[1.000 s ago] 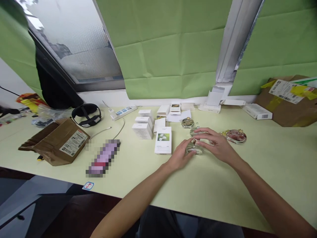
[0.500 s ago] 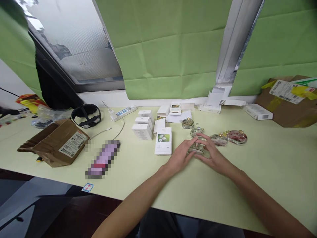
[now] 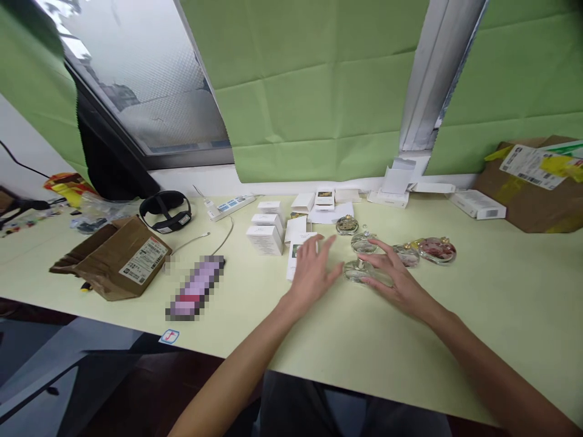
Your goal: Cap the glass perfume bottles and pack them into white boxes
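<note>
My left hand [image 3: 313, 272] hovers with fingers spread over a flat white box with a flower picture [image 3: 296, 250], just left of a clear glass bottle [image 3: 356, 271]. It holds nothing. My right hand [image 3: 395, 279] lies with fingers stretched flat against the right side of that clear bottle. More small glass bottles stand behind: a clear one [image 3: 363, 243], a gold one [image 3: 347, 225], a pinkish one [image 3: 407, 255] and a red flat one [image 3: 437, 250].
The pale green table [image 3: 501, 291] carries several small white boxes [image 3: 265, 230], a brown parcel [image 3: 116, 258] at left, a black headset [image 3: 166, 209], a power strip [image 3: 230, 205], a blurred pink object [image 3: 195, 288] and a cardboard box [image 3: 532, 188] at far right.
My left hand has left the clear bottle and moved left and back over the flower box, fingers opened. My right hand stays at the bottle.
</note>
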